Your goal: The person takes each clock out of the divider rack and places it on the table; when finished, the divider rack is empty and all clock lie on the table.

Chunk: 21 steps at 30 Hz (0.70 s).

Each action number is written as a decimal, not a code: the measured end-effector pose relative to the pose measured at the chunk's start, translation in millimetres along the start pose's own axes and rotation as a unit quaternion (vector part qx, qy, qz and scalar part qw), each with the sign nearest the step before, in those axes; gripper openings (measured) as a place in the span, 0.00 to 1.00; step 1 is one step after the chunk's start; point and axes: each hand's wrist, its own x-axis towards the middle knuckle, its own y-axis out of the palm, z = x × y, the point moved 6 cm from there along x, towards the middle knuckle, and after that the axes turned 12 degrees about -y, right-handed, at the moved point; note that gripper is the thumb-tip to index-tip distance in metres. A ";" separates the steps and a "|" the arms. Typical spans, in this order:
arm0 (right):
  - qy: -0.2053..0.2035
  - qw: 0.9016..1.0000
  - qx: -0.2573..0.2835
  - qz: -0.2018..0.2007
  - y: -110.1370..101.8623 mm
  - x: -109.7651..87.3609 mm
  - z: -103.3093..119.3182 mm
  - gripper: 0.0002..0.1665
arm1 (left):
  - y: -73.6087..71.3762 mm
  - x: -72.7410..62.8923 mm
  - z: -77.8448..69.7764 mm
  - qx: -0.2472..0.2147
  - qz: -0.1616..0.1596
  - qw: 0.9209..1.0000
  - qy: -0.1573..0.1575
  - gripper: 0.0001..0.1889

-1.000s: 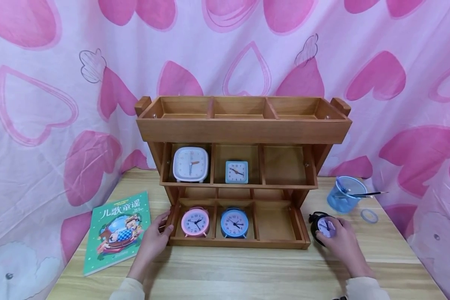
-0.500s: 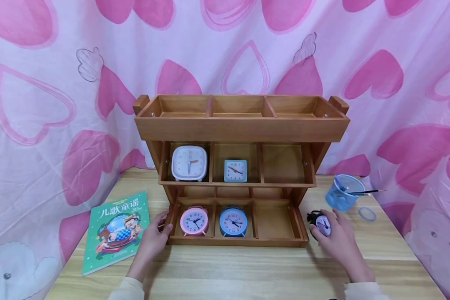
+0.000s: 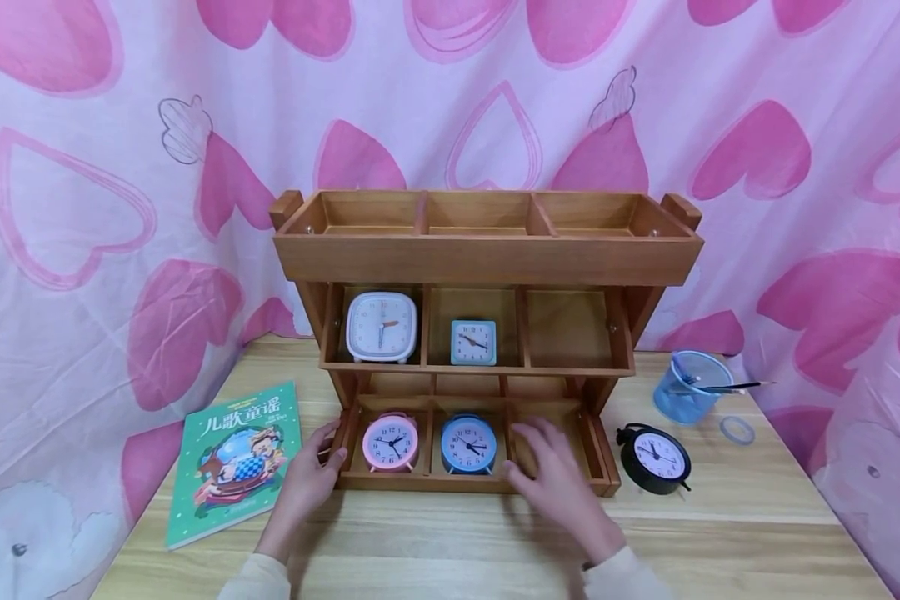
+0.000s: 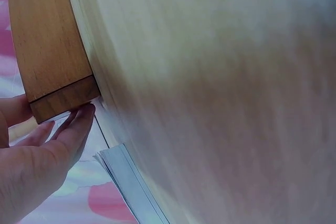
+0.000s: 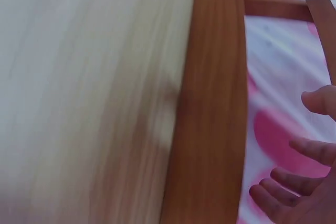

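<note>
My left hand (image 3: 307, 479) holds the lower left end of a brown wooden tiered shelf (image 3: 487, 262). In the left wrist view, the thumb and fingers (image 4: 79, 129) lie on two sides of its corner. Over the lower right compartment, my right hand (image 3: 558, 492) is spread with nothing in it, beside a round blue alarm clock (image 3: 468, 446). A round pink alarm clock (image 3: 390, 443) occupies the lower left compartment. Above stand a white clock (image 3: 382, 327) and a small square light-blue clock (image 3: 473, 343). A black alarm clock (image 3: 654, 460) rests on the table, right of the shelf.
On the left lies a green book (image 3: 234, 462). A blue mesh pen cup (image 3: 690, 392) with pens stands at the back right, a pale blue ring (image 3: 737, 430) close by. Pink heart-patterned cloth (image 3: 487, 92) hangs behind the wooden table (image 3: 435, 550).
My right hand has let go of the black alarm clock and moved left to the lower right compartment. The black clock stays on the table. My left hand keeps its place.
</note>
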 end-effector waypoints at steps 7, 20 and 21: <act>-0.005 0.997 0.044 0.066 45.3 23.6 18.6 0.32 | 1.0 -0.9 -0.1 0.002 -0.005 1.000 -0.002 0.27; 0.030 0.993 0.021 0.116 79.9 40.0 16.9 0.33 | 1.3 -1.3 -0.4 0.001 -0.001 1.000 -0.009 0.27; 0.030 0.993 0.015 0.113 79.9 41.0 17.5 0.33 | 1.0 -1.2 -0.5 0.002 -0.002 1.000 -0.008 0.27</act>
